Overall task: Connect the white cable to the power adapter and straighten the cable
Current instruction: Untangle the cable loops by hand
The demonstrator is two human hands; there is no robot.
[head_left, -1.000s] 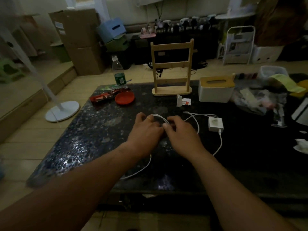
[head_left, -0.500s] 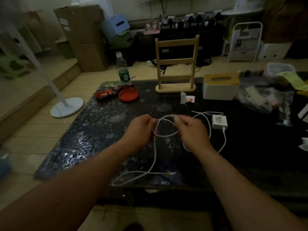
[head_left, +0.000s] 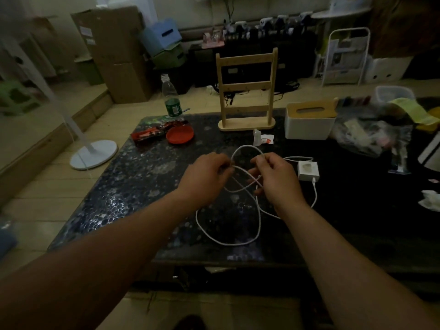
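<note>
Dark speckled table: nearest item is the slack of the white cable, lying in a wide loop on the top near the front edge. Left hand: raised above the table, fingers pinched on the cable. Right hand: level with it, just beside, fingers closed on the same cable; an arch of cable stands up between the two hands, strands crossing below. White power adapter: flat on the table, right of the right hand, cable plugged into its near edge. Further back: red dish, wooden rack, white tissue box, plastic bottle.
</note>
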